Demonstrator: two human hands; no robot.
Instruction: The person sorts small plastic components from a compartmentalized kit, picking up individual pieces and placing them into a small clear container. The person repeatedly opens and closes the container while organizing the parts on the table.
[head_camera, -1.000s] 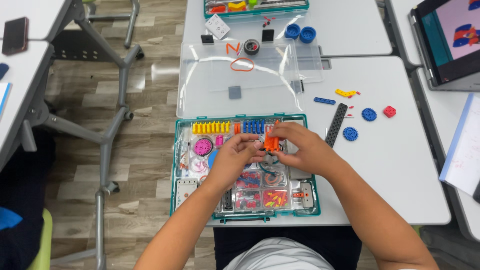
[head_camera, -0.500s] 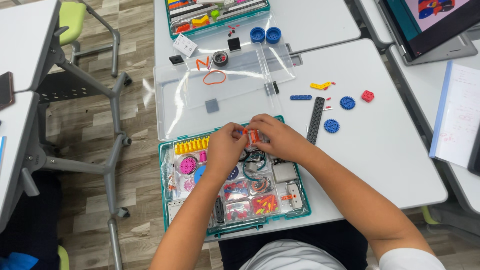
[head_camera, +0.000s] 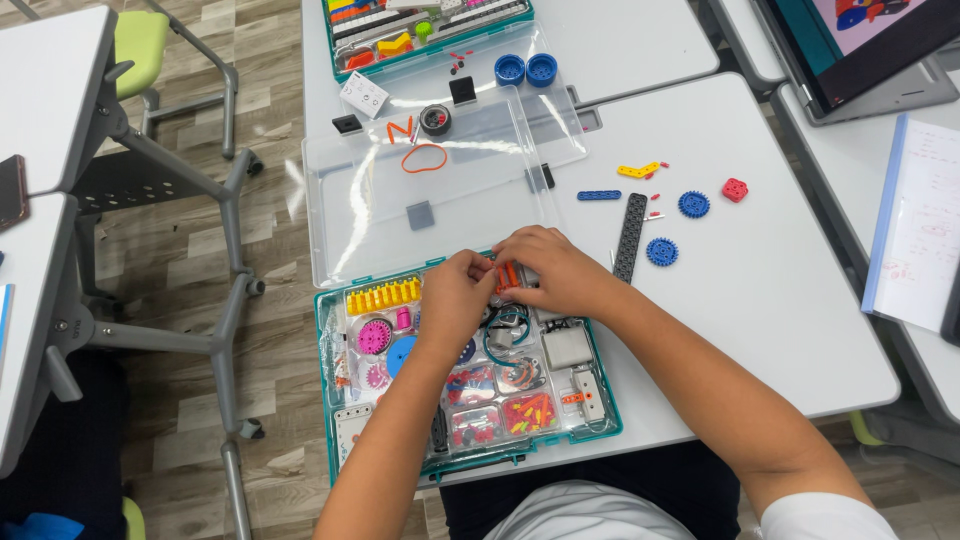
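L hand and R hand meet over the top edge of the teal parts tray on the white bench, both grips pressed together, pinching a small orange piece between the fingertips; a grey bit sits just under it, detail too small to tell. Directly below the grips: coiled dark cable and grey block in tray compartments. L of the L grip: yellow pieces, pink gear. Just R of the R grip: black perforated beam, then blue gears w/ a red block farther out. Beyond both grips: clear lid w/ an orange rubber band on it.
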